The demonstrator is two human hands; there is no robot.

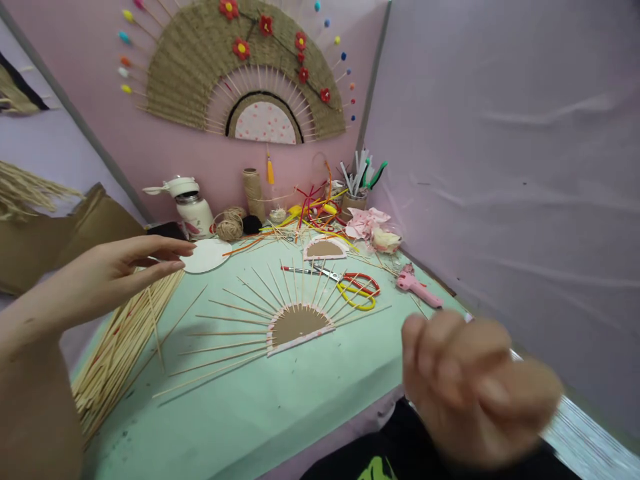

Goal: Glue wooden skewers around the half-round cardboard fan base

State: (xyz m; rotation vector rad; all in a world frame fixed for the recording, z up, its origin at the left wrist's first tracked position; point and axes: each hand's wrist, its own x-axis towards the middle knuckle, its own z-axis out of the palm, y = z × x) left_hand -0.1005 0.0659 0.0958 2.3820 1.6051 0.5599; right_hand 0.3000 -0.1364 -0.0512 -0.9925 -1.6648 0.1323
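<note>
My left hand (125,267) hovers above the left side of the table, fingers stretched out and thumb apart, holding nothing. Below it lies a big bundle of thin bamboo sticks (123,340). My right hand (475,390), a little blurred, is raised near the table's front right corner with its fingers curled into a fist; nothing shows sticking out of it. Between the hands, a half-round cardboard piece (300,327) with a pink-spotted fabric edge lies flat, with sticks fanned out from its curved rim. Scissors (353,287) with red and yellow handles and a pen (300,270) lie just behind it.
A pink glue gun (419,289) lies on the right. Farther back are a second half-round piece (325,249), a white disc (207,257), a bottle (194,217), twine balls (230,225), pipe cleaners (315,210) and a tool cup (354,205). A finished woven fan (185,80) hangs on the wall.
</note>
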